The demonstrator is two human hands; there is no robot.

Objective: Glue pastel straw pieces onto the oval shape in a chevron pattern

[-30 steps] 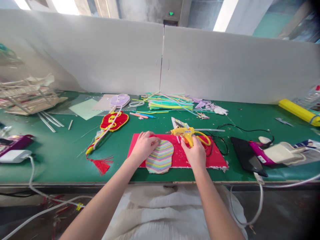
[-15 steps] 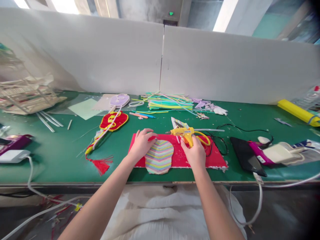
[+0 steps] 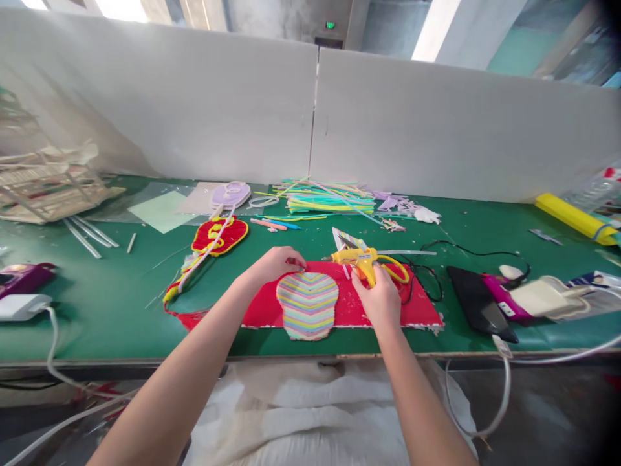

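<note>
A pastel piece with zigzag stripes [image 3: 308,307] lies on a red board [image 3: 262,310], its lower end over the board's front edge. My left hand [image 3: 281,264] is closed in a pinch at the top edge of the striped piece; anything between its fingertips is too small to make out. My right hand [image 3: 378,294] grips a yellow glue gun [image 3: 361,257] by its handle, nozzle pointing left, a clear glue stick out of its back. Behind the gun lie scissors, partly hidden, and a striped scrap [image 3: 339,239].
Coloured strips [image 3: 330,197] lie at the back middle. A red and yellow tasselled fan [image 3: 233,236] is to the left. A black device [image 3: 478,304] and a white charger [image 3: 543,296] sit at the right, with cables around them.
My left hand has moved up off the left side of the striped piece to its top edge, fingers drawn together. The piece shows more fully. My right hand still grips the glue gun.
</note>
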